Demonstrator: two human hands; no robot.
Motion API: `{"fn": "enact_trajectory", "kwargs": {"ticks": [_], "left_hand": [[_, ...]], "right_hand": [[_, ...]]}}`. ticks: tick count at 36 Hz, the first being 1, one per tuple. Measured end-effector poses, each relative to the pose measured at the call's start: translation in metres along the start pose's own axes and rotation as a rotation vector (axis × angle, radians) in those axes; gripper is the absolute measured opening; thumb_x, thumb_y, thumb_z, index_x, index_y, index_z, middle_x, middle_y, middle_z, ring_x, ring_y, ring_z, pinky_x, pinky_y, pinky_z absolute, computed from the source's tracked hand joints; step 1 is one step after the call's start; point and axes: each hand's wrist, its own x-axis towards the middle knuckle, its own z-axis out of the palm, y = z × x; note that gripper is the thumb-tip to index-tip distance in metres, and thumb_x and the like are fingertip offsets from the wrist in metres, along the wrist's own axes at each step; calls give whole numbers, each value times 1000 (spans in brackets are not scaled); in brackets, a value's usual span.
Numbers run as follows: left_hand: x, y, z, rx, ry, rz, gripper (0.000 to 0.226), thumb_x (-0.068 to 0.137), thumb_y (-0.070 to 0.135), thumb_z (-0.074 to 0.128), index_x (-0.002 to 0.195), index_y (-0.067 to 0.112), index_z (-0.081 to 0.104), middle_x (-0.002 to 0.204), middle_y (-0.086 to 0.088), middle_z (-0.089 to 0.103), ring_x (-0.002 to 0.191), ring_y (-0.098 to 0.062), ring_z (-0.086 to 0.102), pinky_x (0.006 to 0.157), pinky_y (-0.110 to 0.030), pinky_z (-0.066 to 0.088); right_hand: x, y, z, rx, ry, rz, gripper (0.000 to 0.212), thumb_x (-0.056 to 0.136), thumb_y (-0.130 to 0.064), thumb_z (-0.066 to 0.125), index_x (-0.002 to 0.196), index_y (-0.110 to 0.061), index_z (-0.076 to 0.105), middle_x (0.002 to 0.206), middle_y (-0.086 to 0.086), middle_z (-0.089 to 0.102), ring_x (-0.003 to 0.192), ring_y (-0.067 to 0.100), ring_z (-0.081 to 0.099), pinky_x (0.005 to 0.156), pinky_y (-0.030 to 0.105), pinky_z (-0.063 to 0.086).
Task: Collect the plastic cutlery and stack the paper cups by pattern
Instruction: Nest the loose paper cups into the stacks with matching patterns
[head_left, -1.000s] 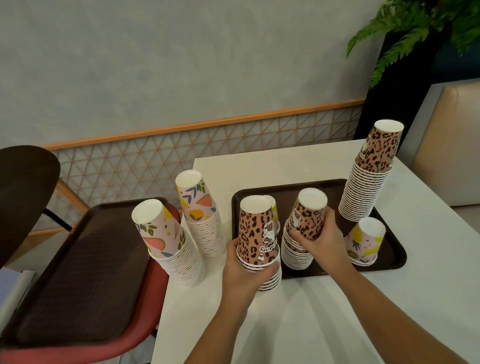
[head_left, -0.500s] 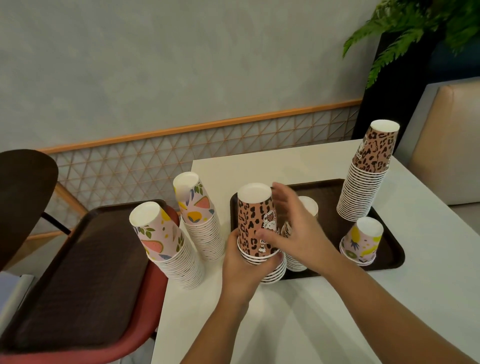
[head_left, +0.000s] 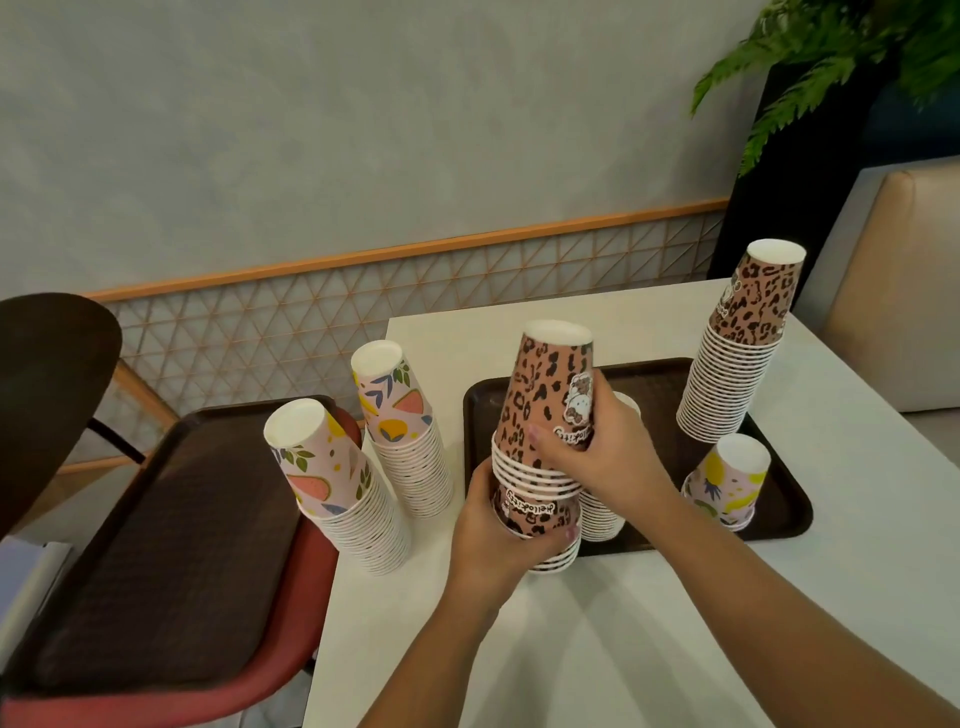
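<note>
At the front left edge of the brown tray (head_left: 670, 382) stands an upside-down stack of leopard-print cups. My left hand (head_left: 496, 525) grips its lower part (head_left: 530, 512). My right hand (head_left: 597, 452) grips the upper group of leopard cups (head_left: 545, 400), lifted a little and tilted off the lower ones. Right behind my hands a short cup stack (head_left: 602, 517) is mostly hidden. A tall leopard stack (head_left: 737, 358) rises at the tray's right rear, with a short fruit-print stack (head_left: 727, 483) in front of it. Two fruit-print stacks (head_left: 343, 483) (head_left: 405, 431) lean at the table's left edge. No cutlery is in view.
A white table (head_left: 649, 639) carries the tray. To the left a red chair (head_left: 301, 597) holds a second brown tray (head_left: 156, 545). A dark chair back (head_left: 47, 384) is at far left. A beige seat (head_left: 893, 280) and a plant (head_left: 841, 67) are at right.
My right hand left the middle leopard stack, moved left and took hold of the upper cups of the stack in my left hand, which now sit higher and tilted.
</note>
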Motion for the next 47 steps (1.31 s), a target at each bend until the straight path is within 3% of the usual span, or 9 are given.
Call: {"fn": "enact_trajectory", "kwargs": {"ticks": [8,13,20,25,33,37,40,44,47], "left_hand": [[0,-2,1,87,35,-81,100,33,45,83,125,24,50,114,10,64,105,-9,62,93,-36,53],[0,-4,-1,105,54,-102,90,43,30,91,124,24,51,114,8,65,106,-12,62,93,-36,53],[1,-2,1,82,68,-111,95,38,36,88,124,24,51,115,8,65,106,-12,62,93,-37,54],[1,-2,0,80,71,-99,82,52,16,91,123,24,50,114,8,65,105,-12,62,93,-34,53],[0,0,0,77,86,-75,80,54,15,90,123,25,50,113,11,64,105,-7,61,89,-27,53],[0,1,-1,45,89,-65,80,54,13,90,123,25,51,114,10,65,104,-9,63,89,-28,54],[1,3,-1,40,88,-45,82,55,13,90,125,24,50,115,9,64,105,-10,62,89,-30,55],[1,5,-1,10,85,-15,80,53,14,91,123,25,52,113,8,66,104,-9,64,88,-30,55],[1,8,0,-41,79,-1,85,43,26,90,120,24,55,109,5,70,100,-8,67,86,-28,55]], "right_hand": [[20,-15,-31,73,291,-115,59,70,-50,72,111,-21,43,97,-24,55,83,-25,53,66,-2,43],[27,2,-46,-4,415,-117,56,77,-32,72,120,-9,44,97,-22,54,83,-25,52,70,-4,39],[15,41,-34,-112,340,-35,62,73,-28,75,123,-9,43,109,-8,54,99,4,53,75,3,37],[4,70,-22,-125,224,76,71,69,-31,78,126,-13,41,118,2,60,103,12,57,83,23,43],[-7,85,-13,-141,158,126,81,70,-28,79,135,-15,32,131,4,52,119,17,51,92,23,39],[-4,75,-17,-186,333,-36,83,71,-37,77,136,-13,31,134,7,42,125,18,42,104,30,38],[-5,51,-22,-198,484,-255,73,80,-42,62,132,0,36,131,17,42,126,22,39,107,21,32],[-7,16,-21,-20,319,-358,61,81,-35,62,130,-7,39,128,5,48,118,13,51,98,28,43],[-9,-1,-12,38,86,-256,72,74,-47,64,135,-24,32,131,-10,48,117,-1,51,96,15,42]]}}
